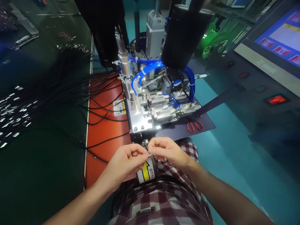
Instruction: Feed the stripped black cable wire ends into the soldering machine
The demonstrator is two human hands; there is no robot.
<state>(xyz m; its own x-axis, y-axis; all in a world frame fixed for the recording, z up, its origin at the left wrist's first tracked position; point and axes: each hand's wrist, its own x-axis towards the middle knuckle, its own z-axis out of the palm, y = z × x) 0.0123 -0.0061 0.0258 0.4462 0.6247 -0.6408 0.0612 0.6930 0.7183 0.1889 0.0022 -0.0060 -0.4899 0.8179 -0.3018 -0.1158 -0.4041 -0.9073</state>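
Observation:
Thin coloured wires (150, 155), with yellow, green and red showing, run between my two hands. My left hand (131, 157) pinches them between thumb and forefinger. From the other side, my right hand (165, 150) holds their ends in a closed pinch; its fingertips nearly meet those of the left. Just below the hands is a white label with a yellow arrow (145, 172). Behind them stands a metal machine (159, 106) with blue air tubes (150, 67). How far the wires run inside my fingers is hidden.
Black cables (103, 117) spread across a red surface (103, 134) on the left, leading to a bundle with shiny metal ends (16, 115). Red-handled scissors (195, 126) lie right of the machine. A black cylinder (185, 37) hangs above, and a control screen (278, 40) stands at right.

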